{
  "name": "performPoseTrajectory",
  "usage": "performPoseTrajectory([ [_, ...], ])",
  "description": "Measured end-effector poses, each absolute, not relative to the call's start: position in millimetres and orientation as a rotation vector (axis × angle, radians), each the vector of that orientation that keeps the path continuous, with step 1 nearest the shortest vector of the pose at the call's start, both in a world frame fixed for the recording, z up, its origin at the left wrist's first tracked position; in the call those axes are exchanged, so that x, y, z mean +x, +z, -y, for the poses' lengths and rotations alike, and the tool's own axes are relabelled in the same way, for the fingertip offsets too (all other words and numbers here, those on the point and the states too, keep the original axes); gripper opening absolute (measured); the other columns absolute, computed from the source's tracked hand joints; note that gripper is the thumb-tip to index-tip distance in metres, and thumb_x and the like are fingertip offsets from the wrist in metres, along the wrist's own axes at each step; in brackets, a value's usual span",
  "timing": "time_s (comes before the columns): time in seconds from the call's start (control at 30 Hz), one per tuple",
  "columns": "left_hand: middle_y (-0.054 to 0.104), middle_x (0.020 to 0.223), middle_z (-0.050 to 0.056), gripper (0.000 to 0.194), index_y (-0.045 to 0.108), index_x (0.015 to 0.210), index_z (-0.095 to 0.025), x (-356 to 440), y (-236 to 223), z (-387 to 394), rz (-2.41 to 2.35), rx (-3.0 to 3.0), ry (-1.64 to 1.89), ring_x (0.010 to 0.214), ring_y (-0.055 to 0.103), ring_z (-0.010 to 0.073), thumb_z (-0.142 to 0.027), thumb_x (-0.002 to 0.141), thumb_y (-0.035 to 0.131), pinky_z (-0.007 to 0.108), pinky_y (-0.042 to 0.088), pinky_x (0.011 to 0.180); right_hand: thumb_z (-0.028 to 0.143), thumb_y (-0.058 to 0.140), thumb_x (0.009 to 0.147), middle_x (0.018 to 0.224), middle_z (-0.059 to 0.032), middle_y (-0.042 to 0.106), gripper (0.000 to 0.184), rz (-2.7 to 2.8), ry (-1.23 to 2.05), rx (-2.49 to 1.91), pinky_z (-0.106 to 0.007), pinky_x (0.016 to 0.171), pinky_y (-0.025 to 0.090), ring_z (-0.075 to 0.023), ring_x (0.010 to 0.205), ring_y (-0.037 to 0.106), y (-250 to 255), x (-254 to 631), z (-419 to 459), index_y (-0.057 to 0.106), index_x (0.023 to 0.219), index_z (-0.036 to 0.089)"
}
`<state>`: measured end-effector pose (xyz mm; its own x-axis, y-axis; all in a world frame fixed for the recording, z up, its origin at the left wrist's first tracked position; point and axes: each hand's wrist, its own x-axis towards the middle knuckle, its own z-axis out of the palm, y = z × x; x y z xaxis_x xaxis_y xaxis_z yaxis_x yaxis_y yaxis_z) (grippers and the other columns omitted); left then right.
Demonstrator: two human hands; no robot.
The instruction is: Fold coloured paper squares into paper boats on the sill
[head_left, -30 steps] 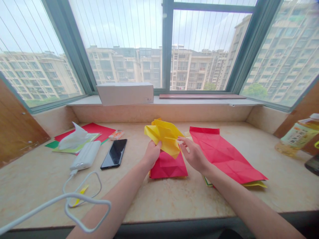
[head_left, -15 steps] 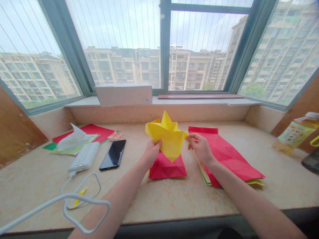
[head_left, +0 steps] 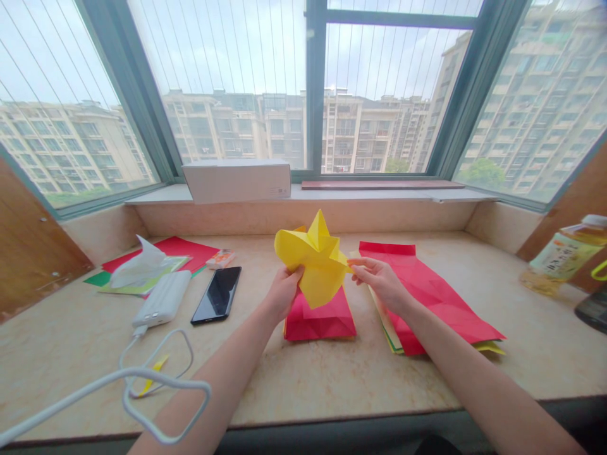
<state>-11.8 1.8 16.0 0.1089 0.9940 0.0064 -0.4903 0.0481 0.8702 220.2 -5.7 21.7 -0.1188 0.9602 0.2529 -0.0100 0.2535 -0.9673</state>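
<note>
A yellow folded paper piece (head_left: 318,273), with a pointed peak standing up in its middle, is held in the air above the counter. My left hand (head_left: 285,289) grips its left lower side, thumb on the near face. At its right corner, my right hand (head_left: 377,278) pinches the paper between thumb and fingers. Below it on the counter lies a red folded paper stack (head_left: 320,321), partly covered by the yellow piece. To the right of that rests a pile of creased red paper (head_left: 436,297), with green and yellow sheets showing under its edges.
On the left are a black phone (head_left: 217,295), a white power bank (head_left: 164,297) with a looping white cable (head_left: 165,380), a tissue pack (head_left: 142,268) and red sheets (head_left: 202,254). A white box (head_left: 237,181) sits on the sill. A drink bottle (head_left: 562,256) stands far right.
The right corner of the yellow paper has moved in to the left with my right hand, and the sheet's lower part is more bent. My left hand keeps its grip.
</note>
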Motion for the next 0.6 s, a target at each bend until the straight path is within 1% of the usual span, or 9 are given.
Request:
performPoseTrajectory([
  [0.1,0.075,0.095,0.011,0.023,0.071,0.097,-0.013,-13,15,-3,-0.767,0.881,1.312,0.091,0.071,0.0250,-0.023,0.077,0.073,0.037,0.056,0.085,0.038,0.079,0.069,0.098,-0.0071,0.073,0.052,1.488,1.162,-0.939,-0.026,0.062,0.048,-0.0134,0.071,0.062,20,221,6,0.070,0.117,0.019],
  [0.13,0.075,0.095,0.011,0.023,0.071,0.096,-0.013,-13,15,-3,-0.759,0.886,1.306,0.091,0.071,0.0252,-0.024,0.077,0.073,0.037,0.056,0.085,0.036,0.079,0.069,0.100,-0.0072,0.073,0.055,1.507,1.180,-0.932,-0.025,0.060,0.047,-0.0129,0.070,0.062,19,221,5,0.068,0.120,0.019],
  [0.17,0.075,0.095,0.011,0.023,0.071,0.096,-0.013,-13,15,-3,-0.748,0.891,1.300,0.092,0.071,0.0255,-0.025,0.077,0.074,0.038,0.056,0.086,0.035,0.079,0.069,0.098,-0.0067,0.073,0.057,1.519,1.193,-0.928,-0.025,0.058,0.046,-0.0123,0.068,0.061,17,222,4,0.067,0.123,0.019],
  [0.23,0.075,0.095,0.011,0.023,0.071,0.096,-0.013,-13,15,-2,-0.731,0.896,1.282,0.093,0.071,0.0262,-0.025,0.076,0.074,0.039,0.056,0.087,0.034,0.076,0.070,0.085,-0.0038,0.072,0.062,1.536,1.204,-0.929,-0.023,0.054,0.043,-0.0113,0.062,0.059,11,222,2,0.063,0.128,0.017],
  [0.3,0.075,0.095,0.011,0.024,0.071,0.095,-0.013,-13,14,-2,-0.728,0.900,1.269,0.094,0.071,0.0265,-0.025,0.075,0.075,0.039,0.055,0.088,0.033,0.073,0.073,0.075,-0.0009,0.070,0.062,1.559,1.172,-0.939,-0.022,0.051,0.040,-0.0106,0.058,0.056,6,222,0,0.060,0.130,0.016],
  [0.33,0.075,0.095,0.011,0.025,0.071,0.095,-0.013,-13,14,-3,-0.729,0.903,1.267,0.094,0.071,0.0265,-0.025,0.075,0.076,0.039,0.055,0.088,0.033,0.072,0.074,0.073,-0.0004,0.069,0.060,1.576,1.140,-0.950,-0.022,0.051,0.040,-0.0104,0.056,0.055,4,222,-1,0.060,0.130,0.015],
  [0.43,0.075,0.095,0.011,0.028,0.071,0.098,-0.012,-13,12,-4,-0.741,0.925,1.274,0.094,0.070,0.0259,-0.026,0.074,0.076,0.038,0.055,0.087,0.035,0.065,0.081,0.077,-0.0017,0.070,0.048,1.634,0.961,-1.006,-0.023,0.052,0.042,-0.0118,0.058,0.057,1,222,-2,0.063,0.125,0.015],
  [0.53,0.075,0.095,0.011,0.030,0.069,0.100,-0.012,-15,10,-7,-0.792,0.951,1.286,0.090,0.070,0.0242,-0.026,0.074,0.075,0.035,0.055,0.082,0.040,0.063,0.084,0.080,-0.0038,0.072,0.032,1.685,0.689,-1.091,-0.028,0.060,0.048,-0.0161,0.065,0.064,2,223,0,0.072,0.105,0.017],
  [0.6,0.074,0.094,0.010,0.030,0.068,0.101,-0.012,-16,9,-8,-0.830,0.976,1.278,0.087,0.070,0.0231,-0.025,0.075,0.074,0.032,0.055,0.078,0.045,0.061,0.087,0.076,-0.0043,0.072,0.030,1.666,0.572,-1.145,-0.029,0.062,0.050,-0.0185,0.066,0.066,5,224,2,0.072,0.094,0.018],
])
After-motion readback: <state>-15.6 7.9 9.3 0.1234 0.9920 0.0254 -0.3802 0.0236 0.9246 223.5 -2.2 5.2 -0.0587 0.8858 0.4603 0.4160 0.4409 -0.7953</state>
